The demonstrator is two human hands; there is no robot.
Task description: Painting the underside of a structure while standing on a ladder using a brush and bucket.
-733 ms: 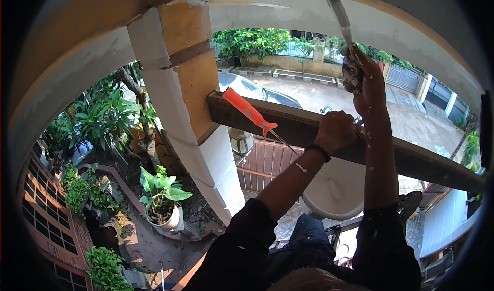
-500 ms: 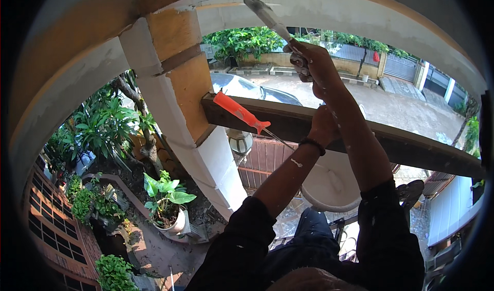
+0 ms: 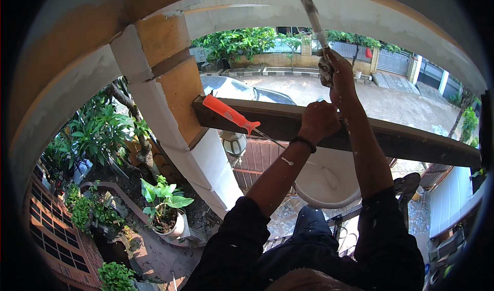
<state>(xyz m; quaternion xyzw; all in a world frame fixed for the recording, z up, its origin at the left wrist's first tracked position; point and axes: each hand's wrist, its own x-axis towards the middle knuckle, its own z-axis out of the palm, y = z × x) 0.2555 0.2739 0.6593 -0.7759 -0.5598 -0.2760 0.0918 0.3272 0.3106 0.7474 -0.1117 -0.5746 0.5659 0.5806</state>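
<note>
In my right hand (image 3: pixel 331 69), fingers wrapped round its handle, a paint-smeared paintbrush (image 3: pixel 315 21) points up toward the pale underside of the arch (image 3: pixel 355 14). My left hand (image 3: pixel 319 121) is closed in a fist against the dark beam (image 3: pixel 406 136), below my right hand; what it grips is hidden. A roller's orange handle (image 3: pixel 230 114) rests across the beam left of that hand, its thin metal rod running down behind my left forearm. Beneath the beam, between my forearms, is a white bucket (image 3: pixel 329 180) with white paint smears inside.
An orange and white pillar (image 3: pixel 172 90) carries the beam's left end. A lantern-shaped lamp (image 3: pixel 234 143) is beside it. Far below are a potted plant (image 3: pixel 164 203), garden shrubs and a tiled floor. Beyond the beam, a car (image 3: pixel 229 87) stands by the road.
The paintbrush has swung right and stands more upright, as my right hand moved right. My left fist now shows higher over the beam. The whole view has shifted slightly.
</note>
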